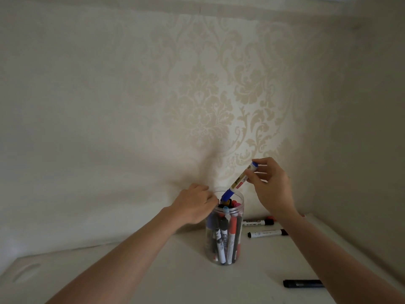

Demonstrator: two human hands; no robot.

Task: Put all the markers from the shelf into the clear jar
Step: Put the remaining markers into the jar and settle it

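Note:
A clear jar (237, 242) stands on the white shelf (171, 273), holding several upright markers in black, red and blue. My left hand (194, 206) grips the jar's rim on its left side. My right hand (270, 185) pinches the upper end of a blue-capped marker (238, 182), which slants down with its blue cap just inside the jar's mouth. Two white markers lie to the right of the jar, one with a black and red end (258, 222) and one nearer me (266, 233). A black marker (303, 283) lies closer to me, partly hidden by my right forearm.
A patterned cream wall (197, 95) rises straight behind the shelf, and a side wall (372, 150) closes it on the right. The shelf's front edge curves away at the lower left.

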